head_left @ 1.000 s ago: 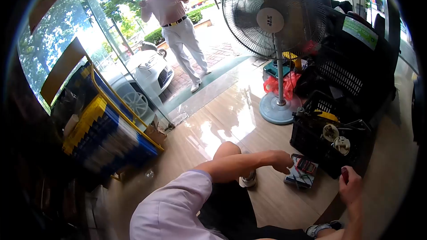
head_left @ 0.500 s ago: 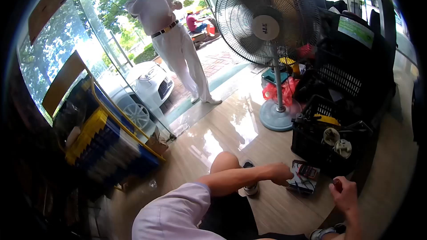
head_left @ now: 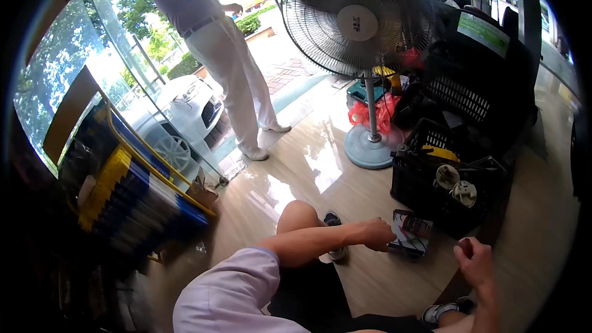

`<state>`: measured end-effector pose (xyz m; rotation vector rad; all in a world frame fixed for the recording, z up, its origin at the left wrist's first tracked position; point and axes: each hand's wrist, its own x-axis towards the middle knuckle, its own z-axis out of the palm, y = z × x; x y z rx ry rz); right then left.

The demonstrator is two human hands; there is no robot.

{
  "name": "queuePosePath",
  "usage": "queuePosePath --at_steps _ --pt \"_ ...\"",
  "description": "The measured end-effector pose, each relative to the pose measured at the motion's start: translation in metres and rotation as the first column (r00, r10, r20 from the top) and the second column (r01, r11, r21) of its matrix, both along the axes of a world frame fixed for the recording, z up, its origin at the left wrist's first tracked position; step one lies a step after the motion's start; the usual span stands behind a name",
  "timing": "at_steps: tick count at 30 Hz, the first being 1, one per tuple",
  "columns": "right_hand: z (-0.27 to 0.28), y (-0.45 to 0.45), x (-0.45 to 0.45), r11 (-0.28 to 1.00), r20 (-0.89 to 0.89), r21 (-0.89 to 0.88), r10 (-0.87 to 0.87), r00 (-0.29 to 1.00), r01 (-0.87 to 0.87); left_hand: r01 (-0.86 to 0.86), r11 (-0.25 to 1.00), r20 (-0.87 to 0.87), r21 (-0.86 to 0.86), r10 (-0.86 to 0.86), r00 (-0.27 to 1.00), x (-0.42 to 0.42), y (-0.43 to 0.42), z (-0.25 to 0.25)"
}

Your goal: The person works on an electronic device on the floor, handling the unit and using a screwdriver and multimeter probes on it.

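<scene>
My left hand [head_left: 377, 235] is closed at the left edge of a flat box [head_left: 408, 240] on the floor. What its fingers hold, if anything, is too small to make out. On the box lie a red and black device [head_left: 419, 226] and some dark thin items. To the right of the box, my right hand [head_left: 477, 266] is wrapped round a dark red handle [head_left: 467, 246]; the rest of that object is hidden.
A black basket [head_left: 425, 200] of tools and two round pale parts stands behind the box. Beyond it is a standing fan [head_left: 357, 23] on a round base. A person [head_left: 216, 43] stands in the doorway. Stacked blue and yellow goods [head_left: 139, 200] sit at the left.
The person at the doorway has stepped inside, closer and to the left. The view has shifted slightly. My right hand has moved a little nearer the box; my left hand stays beside it.
</scene>
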<state>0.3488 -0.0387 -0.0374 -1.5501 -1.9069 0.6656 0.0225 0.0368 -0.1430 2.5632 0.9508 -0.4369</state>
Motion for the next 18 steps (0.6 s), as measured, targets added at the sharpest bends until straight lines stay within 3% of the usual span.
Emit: queuePosePath --at_steps 8,18 --pt "-0.020 -0.004 0.014 0.998 -0.017 -0.031 -0.062 0.998 0.061 0.055 0.998 0.065 -0.008 -0.055 0.996 0.014 -0.020 -0.001" --pt "-0.010 -0.002 0.018 0.992 -0.037 -0.084 -0.100 0.994 0.097 0.117 0.993 -0.020 -0.012 -0.117 0.993 0.016 -0.023 0.000"
